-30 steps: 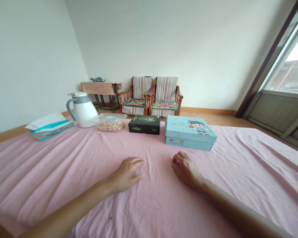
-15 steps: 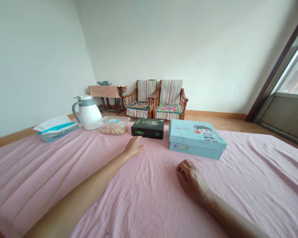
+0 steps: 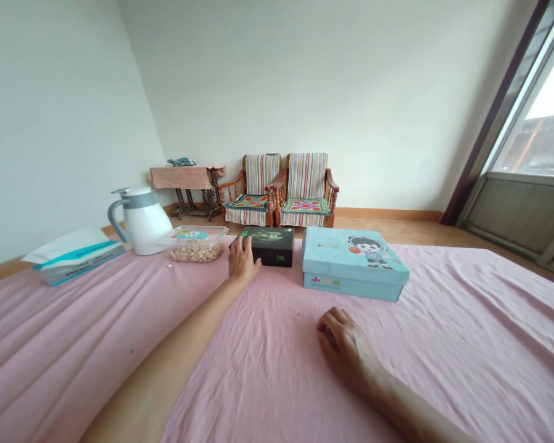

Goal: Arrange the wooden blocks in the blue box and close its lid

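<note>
Black box (image 3: 272, 247), long axis crosswise, touched by left hand (image 3: 242, 259).

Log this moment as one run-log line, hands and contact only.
left hand on black box | right hand resting on pink sheet, near light blue box

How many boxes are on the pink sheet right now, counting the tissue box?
3: the black box, touched by the left hand; the light blue box to its right; and the tissue box at the far left. Another could be hidden behind them.
</note>
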The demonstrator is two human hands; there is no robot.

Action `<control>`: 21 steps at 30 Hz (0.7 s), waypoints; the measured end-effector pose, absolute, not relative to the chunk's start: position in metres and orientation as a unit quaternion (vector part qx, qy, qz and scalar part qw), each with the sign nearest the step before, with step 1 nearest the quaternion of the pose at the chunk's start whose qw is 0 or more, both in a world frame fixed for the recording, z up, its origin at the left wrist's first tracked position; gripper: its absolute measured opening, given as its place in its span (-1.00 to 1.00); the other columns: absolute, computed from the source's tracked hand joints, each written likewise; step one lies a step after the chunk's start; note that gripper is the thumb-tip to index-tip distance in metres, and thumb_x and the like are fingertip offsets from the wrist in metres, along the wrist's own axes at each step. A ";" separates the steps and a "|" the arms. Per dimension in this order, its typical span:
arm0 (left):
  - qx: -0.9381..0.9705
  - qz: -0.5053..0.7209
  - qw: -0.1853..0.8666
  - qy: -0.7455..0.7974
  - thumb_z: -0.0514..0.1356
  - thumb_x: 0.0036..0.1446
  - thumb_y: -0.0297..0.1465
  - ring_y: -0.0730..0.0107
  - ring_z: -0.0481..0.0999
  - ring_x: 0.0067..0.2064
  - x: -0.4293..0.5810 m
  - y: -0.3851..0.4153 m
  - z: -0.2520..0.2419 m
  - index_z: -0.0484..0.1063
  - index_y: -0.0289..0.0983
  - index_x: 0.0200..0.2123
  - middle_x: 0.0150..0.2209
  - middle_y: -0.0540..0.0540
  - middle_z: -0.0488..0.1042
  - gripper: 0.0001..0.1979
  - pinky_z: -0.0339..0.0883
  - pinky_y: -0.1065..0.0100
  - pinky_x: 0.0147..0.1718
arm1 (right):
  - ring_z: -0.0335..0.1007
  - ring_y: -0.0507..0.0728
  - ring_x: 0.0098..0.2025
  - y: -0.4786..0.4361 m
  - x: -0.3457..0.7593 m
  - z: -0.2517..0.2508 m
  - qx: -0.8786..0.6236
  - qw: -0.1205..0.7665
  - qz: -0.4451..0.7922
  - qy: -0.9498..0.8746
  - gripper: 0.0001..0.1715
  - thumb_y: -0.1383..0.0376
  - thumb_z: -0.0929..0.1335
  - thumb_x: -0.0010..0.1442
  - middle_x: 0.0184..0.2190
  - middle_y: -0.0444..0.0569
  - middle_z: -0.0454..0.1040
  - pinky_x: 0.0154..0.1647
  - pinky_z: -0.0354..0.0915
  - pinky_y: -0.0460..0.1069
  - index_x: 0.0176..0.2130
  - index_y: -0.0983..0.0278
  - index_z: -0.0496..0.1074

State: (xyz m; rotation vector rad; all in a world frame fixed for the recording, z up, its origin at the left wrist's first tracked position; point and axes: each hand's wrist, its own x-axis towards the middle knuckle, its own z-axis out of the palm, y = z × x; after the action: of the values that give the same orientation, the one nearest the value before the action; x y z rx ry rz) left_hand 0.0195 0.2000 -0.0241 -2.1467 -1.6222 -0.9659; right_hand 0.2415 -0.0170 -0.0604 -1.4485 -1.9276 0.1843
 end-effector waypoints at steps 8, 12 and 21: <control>-0.627 -0.361 0.234 -0.650 0.13 0.05 -0.36 -0.14 -0.05 0.28 -0.037 0.217 -0.015 0.05 -0.43 0.21 0.25 -0.41 0.01 -0.34 -0.06 -0.02 0.19 | 0.27 0.12 -0.29 -0.013 0.244 -0.072 -0.556 0.350 0.075 -0.750 -0.86 0.44 0.20 0.16 -0.34 -0.02 0.33 -0.29 0.23 0.03 -0.36 0.24 0.27; -0.630 -0.304 0.248 -0.670 0.16 0.02 -0.43 -0.07 0.22 0.14 -0.081 0.230 -0.006 0.28 -0.38 0.03 0.08 -0.36 0.30 -0.54 0.02 -0.05 0.13 | 0.27 0.11 -0.30 -0.012 0.245 -0.075 -0.557 0.345 0.078 -0.752 -0.86 0.43 0.19 0.18 -0.34 -0.03 0.33 -0.28 0.24 0.03 -0.36 0.24 0.27; -0.727 -0.175 0.287 -0.598 0.06 0.17 -0.40 0.22 0.37 -0.13 -0.123 0.238 0.004 0.40 -0.31 -0.25 -0.21 -0.14 0.40 -0.85 0.24 0.20 -0.16 | 0.26 0.10 -0.31 -0.010 0.247 -0.077 -0.551 0.339 0.075 -0.758 -0.86 0.43 0.19 0.16 -0.34 -0.03 0.32 -0.31 0.24 0.02 -0.34 0.24 0.26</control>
State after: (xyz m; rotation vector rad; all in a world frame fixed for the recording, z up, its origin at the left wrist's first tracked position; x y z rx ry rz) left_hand -0.1228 0.2384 0.0040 -1.9435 -1.5978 -0.4689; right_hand 0.2469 -0.0102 -0.0767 -1.4357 -1.9749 0.1954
